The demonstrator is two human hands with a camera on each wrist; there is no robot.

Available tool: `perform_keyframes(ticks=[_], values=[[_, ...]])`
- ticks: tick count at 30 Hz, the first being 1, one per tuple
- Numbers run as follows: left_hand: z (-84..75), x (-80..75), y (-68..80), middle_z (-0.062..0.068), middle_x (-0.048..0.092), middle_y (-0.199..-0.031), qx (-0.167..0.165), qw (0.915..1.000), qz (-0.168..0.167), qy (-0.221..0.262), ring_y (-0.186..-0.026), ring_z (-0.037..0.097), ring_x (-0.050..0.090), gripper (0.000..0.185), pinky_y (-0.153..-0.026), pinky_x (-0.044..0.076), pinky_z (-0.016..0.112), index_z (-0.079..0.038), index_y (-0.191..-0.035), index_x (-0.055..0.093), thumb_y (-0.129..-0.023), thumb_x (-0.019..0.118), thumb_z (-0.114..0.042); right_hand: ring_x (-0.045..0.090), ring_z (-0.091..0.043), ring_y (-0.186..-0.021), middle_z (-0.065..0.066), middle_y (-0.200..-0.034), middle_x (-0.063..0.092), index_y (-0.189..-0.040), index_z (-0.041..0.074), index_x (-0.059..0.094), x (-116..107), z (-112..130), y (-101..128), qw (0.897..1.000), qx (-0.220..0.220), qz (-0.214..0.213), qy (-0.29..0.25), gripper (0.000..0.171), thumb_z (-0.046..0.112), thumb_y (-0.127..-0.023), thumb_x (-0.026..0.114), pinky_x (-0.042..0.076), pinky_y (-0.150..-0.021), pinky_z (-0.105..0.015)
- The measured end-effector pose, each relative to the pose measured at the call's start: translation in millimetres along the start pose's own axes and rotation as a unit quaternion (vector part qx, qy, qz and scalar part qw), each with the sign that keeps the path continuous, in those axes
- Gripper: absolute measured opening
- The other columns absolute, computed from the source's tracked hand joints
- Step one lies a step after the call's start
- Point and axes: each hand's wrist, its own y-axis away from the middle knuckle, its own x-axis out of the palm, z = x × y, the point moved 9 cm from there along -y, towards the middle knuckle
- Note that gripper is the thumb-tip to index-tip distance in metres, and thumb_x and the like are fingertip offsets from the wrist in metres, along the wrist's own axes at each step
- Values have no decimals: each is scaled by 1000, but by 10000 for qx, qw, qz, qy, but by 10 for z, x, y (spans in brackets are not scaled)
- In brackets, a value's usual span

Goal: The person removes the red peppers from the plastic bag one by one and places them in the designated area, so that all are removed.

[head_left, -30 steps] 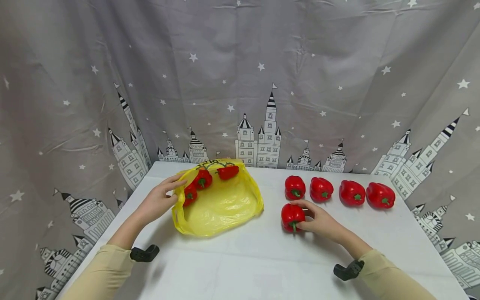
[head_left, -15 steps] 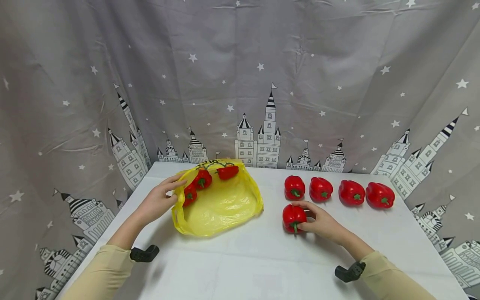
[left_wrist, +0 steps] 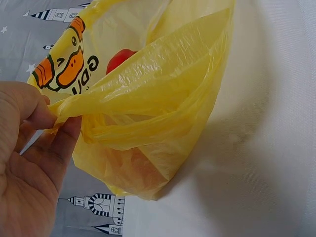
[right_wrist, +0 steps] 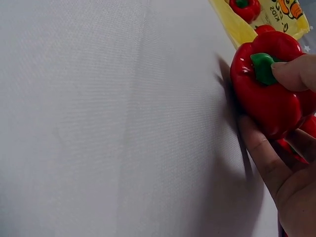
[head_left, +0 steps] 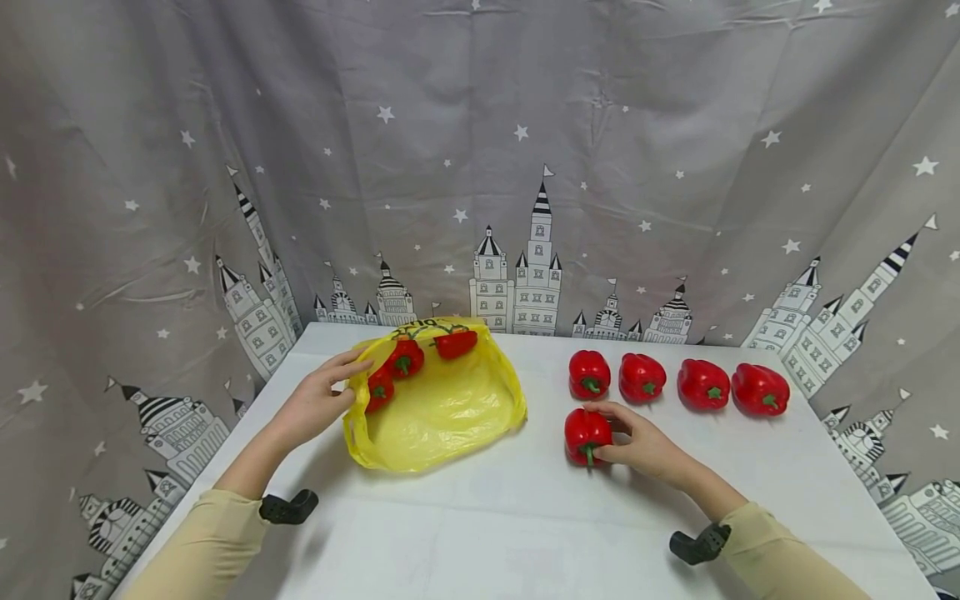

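Note:
My left hand (head_left: 318, 402) pinches the left rim of a yellow plastic bag (head_left: 442, 425) between thumb and fingers; the left wrist view shows the bunched edge of the bag (left_wrist: 148, 94) and a printed cartoon face. The bag's mouth gapes toward me, and several red bell peppers, one of them here (head_left: 405, 358), lie along its left and back inside. My right hand (head_left: 637, 442) grips another red bell pepper (head_left: 585, 433) from its right side, thumb by the green stem. In the right wrist view the fingers curl under this bell pepper (right_wrist: 266, 94).
Behind the right hand, several more red bell peppers stand in a row, from one at its left end (head_left: 589, 375) to one at its right end (head_left: 760, 390). A white cloth (head_left: 465, 542) covers the table. A grey castle-print curtain (head_left: 450, 167) hangs behind it.
My right hand and the bell pepper in it have shifted very slightly to the right since a second ago, then stayed put. The left hand and bag look the same.

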Motion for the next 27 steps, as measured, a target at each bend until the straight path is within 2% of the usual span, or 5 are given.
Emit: perform_keyframes(ticks=[20,27], values=[[17,-12,-2,8,33,-164,-95,9999,36,15,-149,38,30,54,-105,45,60,-3,-149,53,-95,50,0,39,-46,-140,-15,-154,45,-154,27,46,-58,31,64,9997,76,116,199,81,24,-83,84,50,-99,-58],[21,-29,16,7,32,-165,-64,10000,19,32,-147,38,33,53,-105,45,60,-4,-148,53,-95,50,-1,44,-43,-138,-14,-156,44,-156,21,43,-178,72,112,9992,-165,115,339,81,26,-85,82,49,-102,-57]])
